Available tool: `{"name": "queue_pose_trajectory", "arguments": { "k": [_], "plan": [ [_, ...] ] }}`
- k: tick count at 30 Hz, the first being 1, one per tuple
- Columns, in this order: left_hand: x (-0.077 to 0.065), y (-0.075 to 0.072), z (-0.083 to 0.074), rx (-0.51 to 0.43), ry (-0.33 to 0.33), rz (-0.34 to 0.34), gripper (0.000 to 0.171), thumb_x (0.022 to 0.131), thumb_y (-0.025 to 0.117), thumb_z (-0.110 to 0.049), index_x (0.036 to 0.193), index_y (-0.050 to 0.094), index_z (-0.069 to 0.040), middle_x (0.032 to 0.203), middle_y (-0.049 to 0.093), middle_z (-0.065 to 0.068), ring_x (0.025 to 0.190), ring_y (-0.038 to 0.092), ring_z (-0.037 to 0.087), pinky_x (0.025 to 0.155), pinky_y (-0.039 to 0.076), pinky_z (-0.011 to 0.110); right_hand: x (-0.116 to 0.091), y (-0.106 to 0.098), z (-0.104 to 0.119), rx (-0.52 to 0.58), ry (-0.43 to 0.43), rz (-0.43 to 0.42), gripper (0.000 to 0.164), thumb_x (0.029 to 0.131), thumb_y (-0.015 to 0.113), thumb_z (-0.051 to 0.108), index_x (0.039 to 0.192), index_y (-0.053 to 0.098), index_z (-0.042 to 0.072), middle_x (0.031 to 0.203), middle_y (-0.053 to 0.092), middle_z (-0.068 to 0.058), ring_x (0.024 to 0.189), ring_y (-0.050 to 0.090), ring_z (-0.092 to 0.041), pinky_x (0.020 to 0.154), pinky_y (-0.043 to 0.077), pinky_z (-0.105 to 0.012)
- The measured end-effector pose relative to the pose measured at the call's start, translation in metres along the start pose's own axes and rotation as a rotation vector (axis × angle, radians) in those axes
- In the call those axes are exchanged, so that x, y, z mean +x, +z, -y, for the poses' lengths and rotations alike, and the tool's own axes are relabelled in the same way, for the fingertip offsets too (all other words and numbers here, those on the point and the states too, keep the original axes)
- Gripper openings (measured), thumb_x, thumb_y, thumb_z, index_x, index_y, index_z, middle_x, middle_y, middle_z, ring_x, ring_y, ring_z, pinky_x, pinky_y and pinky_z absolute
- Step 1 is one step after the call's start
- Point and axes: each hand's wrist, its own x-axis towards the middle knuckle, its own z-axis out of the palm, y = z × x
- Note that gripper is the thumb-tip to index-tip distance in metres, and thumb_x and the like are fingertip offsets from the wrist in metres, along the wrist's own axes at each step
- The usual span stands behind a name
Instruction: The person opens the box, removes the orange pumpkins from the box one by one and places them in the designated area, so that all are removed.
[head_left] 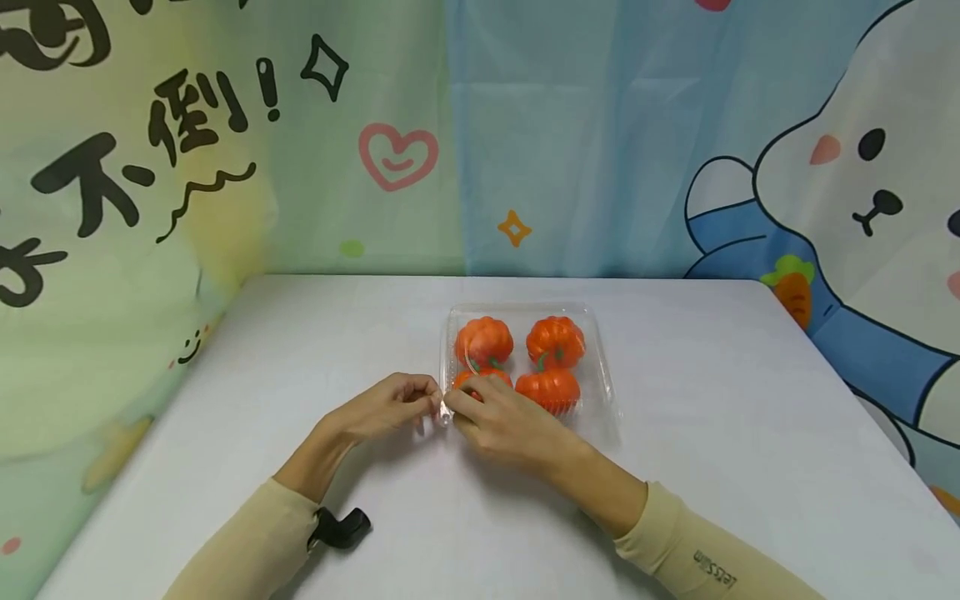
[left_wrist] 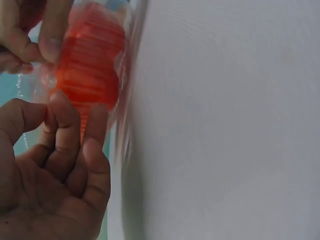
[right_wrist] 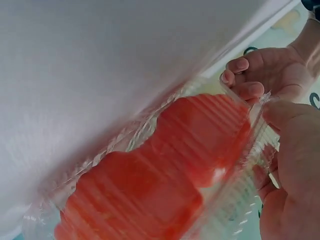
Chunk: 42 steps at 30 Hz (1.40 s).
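Observation:
A clear plastic clamshell container with several small orange pumpkins inside stands on the table in the head view. At its near left corner, my left hand pinches the plastic edge between thumb and forefinger. Beside it, my right hand grips the rim along the near side, its fingers covering part of one front pumpkin. Through the ribbed wall, two orange pumpkins show in the right wrist view, with the left fingertips at the corner. In the left wrist view both hands meet close to the container's edge.
The white table extends around the container on all sides. Behind it hangs a printed cloth backdrop with a cartoon bear, a heart and writing. A black strap device sits at the left wrist.

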Motion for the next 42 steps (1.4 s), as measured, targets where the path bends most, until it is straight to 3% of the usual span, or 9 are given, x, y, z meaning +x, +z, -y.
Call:
{"name": "queue_pose_trajectory", "arguments": {
  "k": [6,12,16,21,27,36,42],
  "plan": [
    [0.000,0.001,-0.003,0.055,0.019,-0.027,0.015,0.100,0.051,-0.005,0.097,0.064,0.003,0.087,0.065,0.019,0.074,0.053,0.015,0.065,0.046,0.021,0.002,0.001,0.002,-0.041,-0.013,0.049,0.026,0.098,0.050,0.000,0.103,0.075,0.003,0.124,0.057,-0.004,0.098,0.056,-0.024,0.085,0.049,-0.034],
    [0.002,0.005,-0.005,0.084,0.063,-0.045,0.013,0.098,0.052,-0.003,0.095,0.064,0.003,0.084,0.063,0.019,0.069,0.048,0.008,0.063,0.038,0.019,-0.001,0.005,0.002,-0.047,-0.018,0.046,0.037,0.099,0.039,-0.001,0.103,0.075,0.002,0.127,0.057,-0.005,0.101,0.056,-0.026,0.084,0.050,-0.035],
    [0.003,0.004,-0.006,0.118,0.082,-0.061,0.012,0.098,0.053,-0.002,0.093,0.063,0.001,0.085,0.064,0.019,0.071,0.052,0.010,0.064,0.042,0.019,0.003,0.006,-0.004,-0.040,-0.004,-0.044,0.041,0.101,0.033,-0.002,0.095,0.074,0.002,0.125,0.058,-0.006,0.100,0.057,-0.026,0.082,0.051,-0.035],
    [0.001,0.002,0.000,0.095,0.074,-0.027,0.010,0.100,0.054,-0.003,0.095,0.061,0.003,0.087,0.064,0.022,0.077,0.059,0.016,0.067,0.051,0.023,0.011,-0.001,-0.013,0.017,0.060,-0.181,0.032,0.105,0.040,0.002,0.100,0.071,-0.001,0.116,0.060,-0.009,0.103,0.060,-0.029,0.090,0.052,-0.035],
    [-0.005,-0.001,-0.002,0.078,0.009,-0.032,0.015,0.102,0.051,-0.007,0.097,0.062,0.001,0.088,0.065,0.020,0.076,0.059,0.017,0.068,0.049,0.025,0.006,-0.003,-0.015,0.024,0.056,-0.141,0.039,0.110,0.034,0.006,0.103,0.072,0.001,0.116,0.061,-0.009,0.101,0.060,-0.027,0.089,0.052,-0.035],
    [-0.003,0.002,-0.008,0.062,-0.032,-0.024,0.019,0.105,0.050,-0.011,0.097,0.062,0.002,0.092,0.066,0.024,0.079,0.057,0.020,0.070,0.048,0.025,-0.001,-0.007,-0.016,0.034,0.053,-0.111,0.040,0.111,0.033,0.010,0.102,0.072,0.003,0.117,0.064,-0.009,0.103,0.061,-0.025,0.089,0.051,-0.036],
    [0.000,0.004,-0.008,0.058,-0.044,-0.007,0.020,0.106,0.050,-0.012,0.098,0.062,0.002,0.093,0.065,0.025,0.082,0.056,0.021,0.071,0.051,0.025,-0.014,-0.013,-0.016,0.042,0.097,-0.008,0.014,0.104,0.057,0.012,0.108,0.069,0.007,0.123,0.063,-0.008,0.107,0.060,-0.026,0.091,0.050,-0.038]
  ]
}}
